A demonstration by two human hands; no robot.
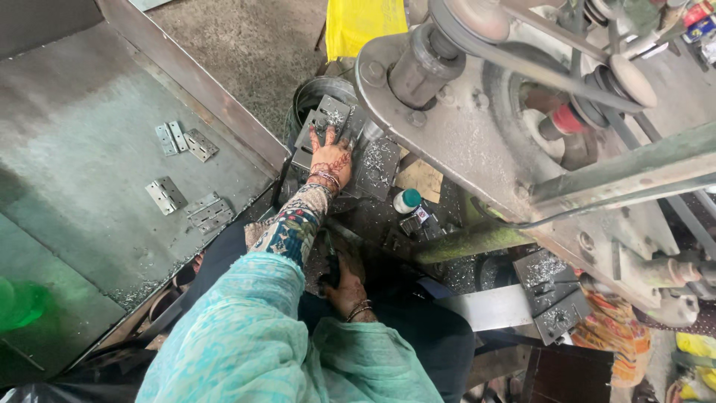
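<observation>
My left hand [330, 153] reaches forward with its fingers spread flat on a pile of grey metal hinge plates [377, 168] dusted with shavings, lying in and around a round metal container [317, 91]. It presses on the plates and grips none. The arm has a patterned sleeve and bangles at the wrist. My right hand [348, 289] stays close to my body, closed around a dark handle [330, 267] that stands up between my knees.
A grey metal table [82, 149] at left carries several hinges [185, 139] and shavings. A belt-driven machine [522, 97] with pulleys fills the right. A white bottle with a teal cap [406, 200] stands near more plates [552, 295]. Yellow bag [362, 22] at the top.
</observation>
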